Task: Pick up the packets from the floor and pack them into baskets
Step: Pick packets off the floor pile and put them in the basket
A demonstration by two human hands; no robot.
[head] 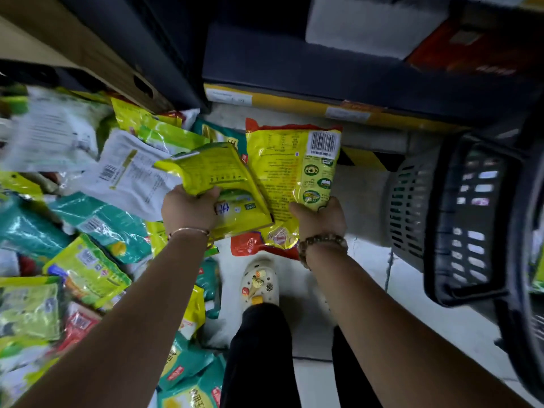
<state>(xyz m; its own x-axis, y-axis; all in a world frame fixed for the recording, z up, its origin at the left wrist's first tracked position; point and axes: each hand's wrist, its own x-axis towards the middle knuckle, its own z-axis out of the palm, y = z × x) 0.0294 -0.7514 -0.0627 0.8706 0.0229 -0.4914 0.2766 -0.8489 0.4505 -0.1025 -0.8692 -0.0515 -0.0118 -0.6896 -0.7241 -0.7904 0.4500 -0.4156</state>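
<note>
The pale tiled floor (368,275) shows in the near middle and to the right. Its left side is covered by a loose heap of packets (97,222), teal, yellow-green, white and red, overlapping from near to far. A dark slotted basket (412,207) stands on the right. A cream clog (260,281) stands on the tiles in the middle, just beside the heap. A yellow-and-black striped strip (363,159) runs along the far edge.
</note>
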